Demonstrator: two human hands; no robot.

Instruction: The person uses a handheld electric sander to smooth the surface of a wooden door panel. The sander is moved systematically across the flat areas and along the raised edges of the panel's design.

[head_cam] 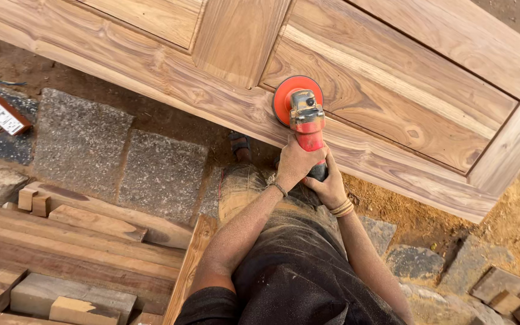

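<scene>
Both hands, left (296,164) and right (330,188), grip closed round sander (306,120) (orange disc) on door (392,90).

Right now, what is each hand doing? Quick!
Left hand: closed around the red sander.
Right hand: closed around the sander's rear grip.

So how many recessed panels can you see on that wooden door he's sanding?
3 recessed panels on the brown wooden door: one at top left, one narrow at centre, one wide at right beside the red disc sander. More may lie beyond the frame.
</scene>
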